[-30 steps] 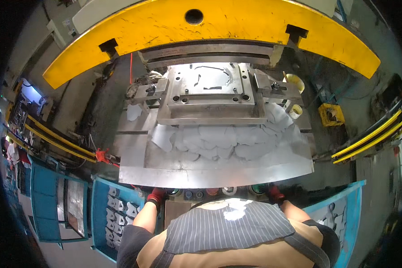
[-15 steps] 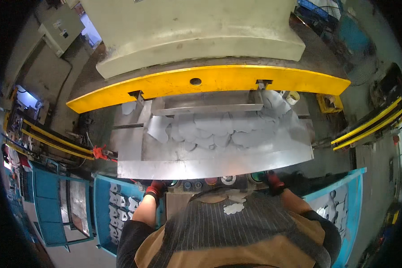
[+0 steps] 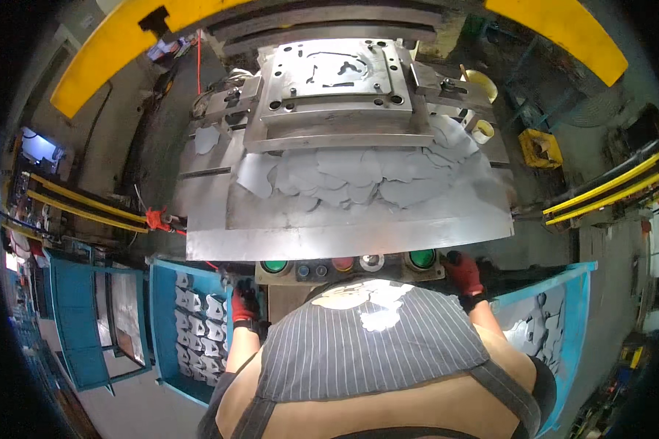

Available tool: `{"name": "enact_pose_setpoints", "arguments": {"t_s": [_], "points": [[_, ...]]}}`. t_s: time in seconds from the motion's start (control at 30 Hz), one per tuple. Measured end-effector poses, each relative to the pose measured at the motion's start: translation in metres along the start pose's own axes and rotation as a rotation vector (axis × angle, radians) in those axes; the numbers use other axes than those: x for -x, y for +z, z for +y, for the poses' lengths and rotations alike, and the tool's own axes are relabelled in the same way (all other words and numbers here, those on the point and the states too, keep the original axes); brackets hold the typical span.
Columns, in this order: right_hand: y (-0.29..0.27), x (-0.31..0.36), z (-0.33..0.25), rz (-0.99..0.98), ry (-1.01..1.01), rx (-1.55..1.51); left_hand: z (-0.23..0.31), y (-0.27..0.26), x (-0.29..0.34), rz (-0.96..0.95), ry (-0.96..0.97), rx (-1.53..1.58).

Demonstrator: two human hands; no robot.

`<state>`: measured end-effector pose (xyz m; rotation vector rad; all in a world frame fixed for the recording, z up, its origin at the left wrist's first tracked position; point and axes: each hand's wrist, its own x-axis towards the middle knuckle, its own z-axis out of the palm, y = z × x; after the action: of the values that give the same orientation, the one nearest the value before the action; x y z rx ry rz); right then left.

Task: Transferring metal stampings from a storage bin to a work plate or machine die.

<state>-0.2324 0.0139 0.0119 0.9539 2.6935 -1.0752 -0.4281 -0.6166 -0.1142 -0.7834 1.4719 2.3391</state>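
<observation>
My left hand (image 3: 245,303), in a red glove with dark fingertips, hangs just left of the control panel (image 3: 291,276). Its fingers look loosely apart, with nothing seen in them. The left green button (image 3: 274,266) lies beyond it, not touched. My right hand (image 3: 466,274), gloved the same way, is off the panel's right end, beside the right green button (image 3: 422,258). Those fingers reach forward, open and without any visible object. Between the green buttons sits a red button (image 3: 342,264). Ahead, a metal die (image 3: 333,73) with cut-out shapes lies exposed on the press bed.
Flat grey metal pieces (image 3: 344,175) overlap on the steel table (image 3: 359,238). Blue bins with cut metal parts stand at left (image 3: 161,344) and right (image 3: 582,322). The yellow press beam (image 3: 564,33) is above the die. A yellow box (image 3: 540,148) sits at far right.
The yellow beam has risen, uncovering the die. Both hands have come off the green buttons, the left drawing back toward me and the right moving outward. The view has shifted somewhat.
</observation>
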Motion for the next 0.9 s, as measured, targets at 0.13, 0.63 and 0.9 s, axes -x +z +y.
{"name": "enact_pose_setpoints", "arguments": {"t_s": [0.13, 0.63, 0.9], "points": [[-0.036, -0.005, -0.131, 0.07, -0.481, -0.174, -0.003, -0.018, 0.031, 0.254, 0.15, -0.032], [0.101, -0.111, -0.315, 0.368, -0.808, 0.672, 0.04, 0.067, 0.065, 0.62, 0.619, -0.551], [0.002, -0.07, -0.238, 0.555, -0.849, 0.483, 0.073, 0.106, 0.057, 0.342, 0.806, -0.688]]}}
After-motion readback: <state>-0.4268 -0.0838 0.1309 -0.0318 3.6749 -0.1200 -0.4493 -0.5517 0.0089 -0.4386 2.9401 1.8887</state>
